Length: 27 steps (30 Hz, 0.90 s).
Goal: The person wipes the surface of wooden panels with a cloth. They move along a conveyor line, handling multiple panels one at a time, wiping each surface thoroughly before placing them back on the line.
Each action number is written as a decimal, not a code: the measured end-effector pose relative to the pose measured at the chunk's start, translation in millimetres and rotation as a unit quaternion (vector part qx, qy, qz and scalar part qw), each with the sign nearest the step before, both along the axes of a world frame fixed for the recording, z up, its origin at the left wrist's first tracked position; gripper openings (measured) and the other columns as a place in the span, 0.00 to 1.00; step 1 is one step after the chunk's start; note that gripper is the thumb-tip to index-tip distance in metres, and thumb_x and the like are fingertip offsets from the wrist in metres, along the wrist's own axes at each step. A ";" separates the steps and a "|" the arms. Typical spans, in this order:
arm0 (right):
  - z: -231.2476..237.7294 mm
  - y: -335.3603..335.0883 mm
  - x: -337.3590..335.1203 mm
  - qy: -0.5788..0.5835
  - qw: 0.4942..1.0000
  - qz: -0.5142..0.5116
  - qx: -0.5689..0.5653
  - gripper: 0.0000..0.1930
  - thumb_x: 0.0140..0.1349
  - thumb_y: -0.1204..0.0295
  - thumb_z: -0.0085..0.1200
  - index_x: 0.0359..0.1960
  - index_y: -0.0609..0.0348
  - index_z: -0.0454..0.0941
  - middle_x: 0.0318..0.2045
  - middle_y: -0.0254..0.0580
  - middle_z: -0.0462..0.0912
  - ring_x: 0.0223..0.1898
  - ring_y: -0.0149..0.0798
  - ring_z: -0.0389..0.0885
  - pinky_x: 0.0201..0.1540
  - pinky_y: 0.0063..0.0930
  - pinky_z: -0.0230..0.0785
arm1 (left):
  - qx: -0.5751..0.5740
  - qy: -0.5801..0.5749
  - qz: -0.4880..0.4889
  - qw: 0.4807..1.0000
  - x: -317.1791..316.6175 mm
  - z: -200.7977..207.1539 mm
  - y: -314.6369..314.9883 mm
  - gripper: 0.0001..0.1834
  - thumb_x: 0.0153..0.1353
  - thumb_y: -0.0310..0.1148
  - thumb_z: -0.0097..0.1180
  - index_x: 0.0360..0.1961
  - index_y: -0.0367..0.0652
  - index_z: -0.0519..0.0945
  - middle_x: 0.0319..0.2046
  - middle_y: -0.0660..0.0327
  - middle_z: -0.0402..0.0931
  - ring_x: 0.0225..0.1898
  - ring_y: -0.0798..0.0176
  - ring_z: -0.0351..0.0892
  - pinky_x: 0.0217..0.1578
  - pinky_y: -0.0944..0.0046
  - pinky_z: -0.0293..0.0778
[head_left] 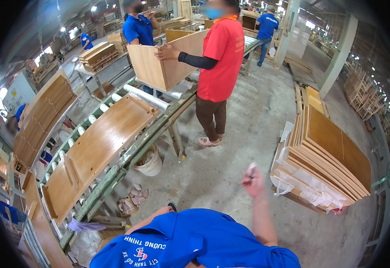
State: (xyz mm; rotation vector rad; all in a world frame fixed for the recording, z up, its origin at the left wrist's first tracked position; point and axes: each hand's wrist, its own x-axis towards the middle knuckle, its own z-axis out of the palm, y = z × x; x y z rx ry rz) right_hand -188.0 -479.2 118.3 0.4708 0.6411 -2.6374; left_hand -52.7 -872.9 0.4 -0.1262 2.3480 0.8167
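Observation:
My right hand [254, 182] is raised over the concrete floor, ahead of my body, and smeared by motion. Its fingers look closed, with a small whitish bit [252, 166] at their tips, too blurred to name. Part of my left forearm [152, 219] shows beside my blue shirt; the hand itself is hidden. To the left, a long brown wooden panel [103, 138] with strips along its ends lies on a roller conveyor [134, 156]. At right, nearest my right hand, stands a stack of wooden panels [324, 156] with white foam sheets between them.
A person in red [224, 58] holds a wooden cabinet box [159, 67] on the conveyor, facing a person in blue [137, 31]. A white bucket [151, 163] and rags [132, 198] sit under the conveyor. Stacked boards [47, 116] stand far left; a pillar [340, 53] rises at right.

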 end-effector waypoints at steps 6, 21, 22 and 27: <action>117.1 233.3 -31.3 0.125 0.879 -0.433 0.151 0.08 0.61 0.68 0.47 0.38 0.59 0.69 0.30 0.41 0.76 0.23 0.30 0.72 0.24 0.18 0.71 | -0.026 -0.004 -0.021 0.999 -10.6 9.7 -5.0 0.18 0.51 0.46 0.50 0.35 0.44 0.78 0.34 0.49 0.78 0.40 0.48 0.76 0.41 0.56 0.71; -83.7 6.3 47.6 -0.013 0.997 -0.075 0.009 0.11 0.60 0.59 0.41 0.36 0.50 0.69 0.18 0.31 0.68 0.15 0.28 0.65 0.19 0.23 0.58 | -0.008 -0.010 -0.039 0.999 4.5 1.1 -13.7 0.18 0.50 0.46 0.50 0.35 0.45 0.78 0.34 0.50 0.78 0.40 0.48 0.76 0.41 0.56 0.70; -84.2 -6.4 50.5 -0.011 0.999 -0.045 0.000 0.10 0.60 0.63 0.41 0.39 0.50 0.69 0.21 0.34 0.72 0.18 0.29 0.69 0.22 0.24 0.63 | -0.007 -0.004 -0.042 0.999 -0.1 2.1 -13.7 0.18 0.50 0.46 0.50 0.35 0.46 0.78 0.34 0.50 0.78 0.40 0.48 0.76 0.41 0.56 0.70; -58.2 -48.2 57.7 -0.027 0.991 -0.018 0.132 0.14 0.58 0.72 0.39 0.47 0.52 0.67 0.37 0.42 0.78 0.28 0.35 0.76 0.30 0.29 0.70 | -0.046 -0.031 -0.034 0.998 -6.3 4.9 -20.0 0.19 0.50 0.48 0.50 0.35 0.46 0.79 0.35 0.51 0.78 0.41 0.49 0.76 0.42 0.57 0.70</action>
